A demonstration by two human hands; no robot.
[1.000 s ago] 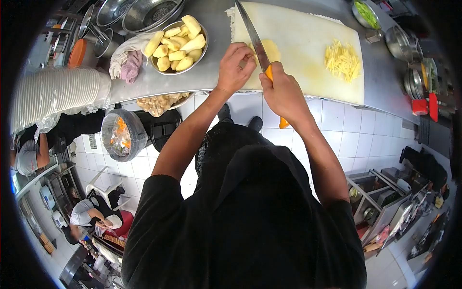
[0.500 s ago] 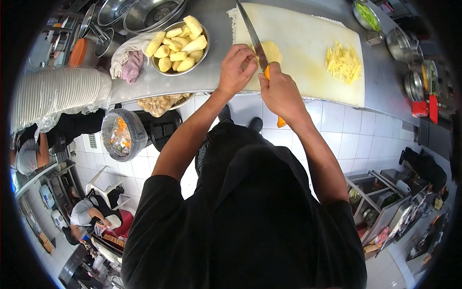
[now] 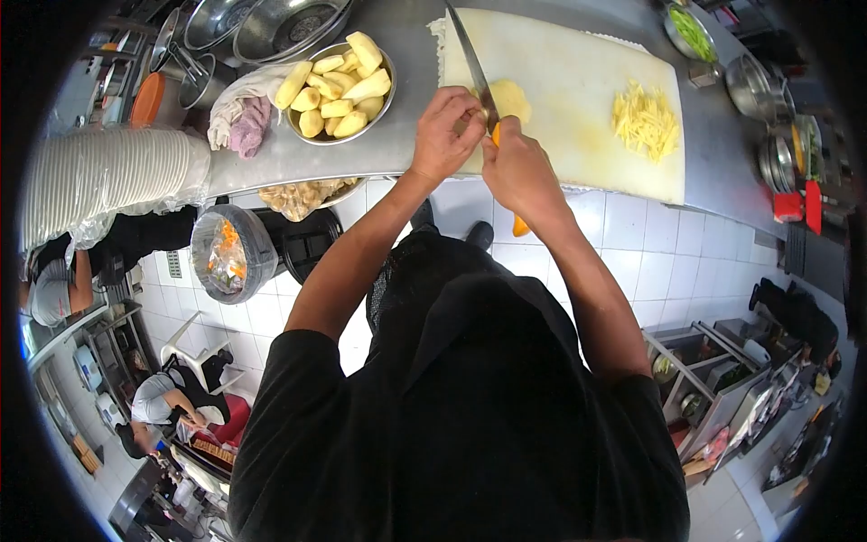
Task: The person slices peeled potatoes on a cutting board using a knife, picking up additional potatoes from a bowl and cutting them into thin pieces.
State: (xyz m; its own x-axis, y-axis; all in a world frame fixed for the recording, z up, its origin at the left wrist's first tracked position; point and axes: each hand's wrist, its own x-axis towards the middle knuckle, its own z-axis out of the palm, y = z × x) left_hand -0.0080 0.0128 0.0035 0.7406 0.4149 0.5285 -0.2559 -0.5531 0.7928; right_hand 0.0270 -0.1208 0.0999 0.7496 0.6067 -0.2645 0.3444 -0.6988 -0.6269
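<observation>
My right hand (image 3: pixel 524 176) is wrapped round the orange handle of a kitchen knife (image 3: pixel 471 59), whose long blade points up and to the left across the board's left part. Close against the blade, my left hand (image 3: pixel 445 134) has its fingers curled over a peeled potato, mostly hidden beneath them. Thin potato slices (image 3: pixel 512 101) lie flat just right of the blade. A pile of potato shreds (image 3: pixel 645 121) sits at the right end of the white cutting board (image 3: pixel 578 63). To the left, a metal bowl (image 3: pixel 390 98) holds several peeled potatoes (image 3: pixel 366 88).
A crumpled cloth (image 3: pixel 246 122) lies beside the bowl. Stacked white containers (image 3: pixel 117 181) stand at the counter's left. A lined waste bin (image 3: pixel 264 262) is on the floor below. Greens fill a bowl (image 3: pixel 691 34) at far right. Another person (image 3: pixel 176 397) sits at lower left.
My right hand and the knife handle have shifted very slightly left; the blade stays beside my left fingers. The slices and shreds look unchanged.
</observation>
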